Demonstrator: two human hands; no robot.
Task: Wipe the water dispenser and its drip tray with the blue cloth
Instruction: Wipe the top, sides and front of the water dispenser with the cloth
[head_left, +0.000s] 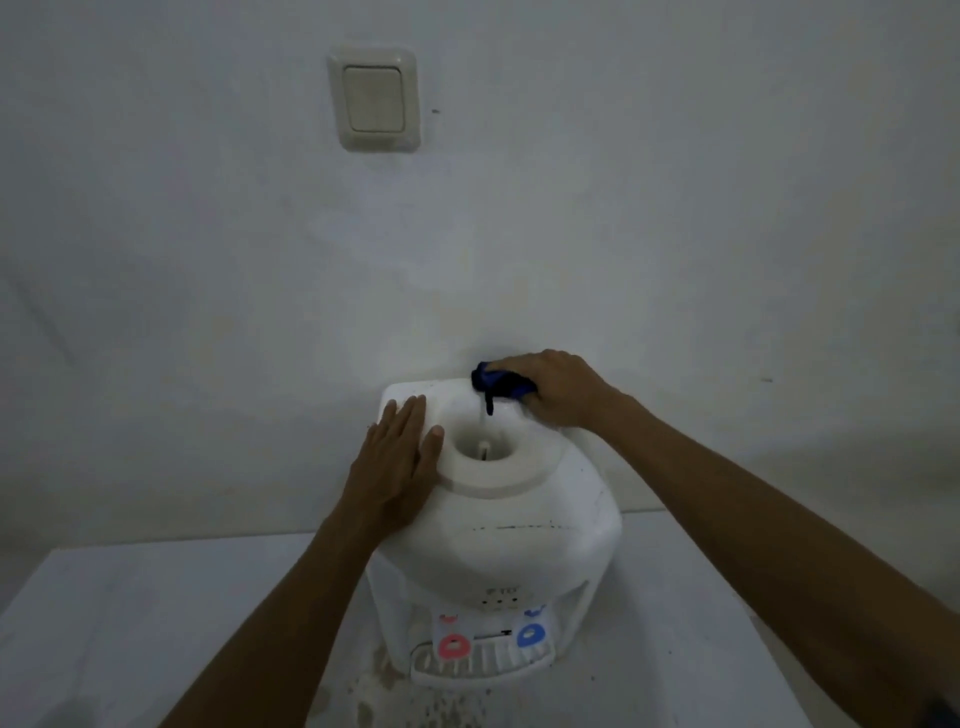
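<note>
Right hand (563, 387) half-hides blue cloth (498, 387).

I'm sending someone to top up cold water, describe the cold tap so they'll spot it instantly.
Find the white water dispenser on the white table against the wall. Low on its front, above the slotted drip tray, sit two round taps. The cold tap is the blue one on the right; its neighbour is red.

The wall (519, 234) stands close behind the water dispenser (498, 545); the white table (130, 623) lies open left.
</note>
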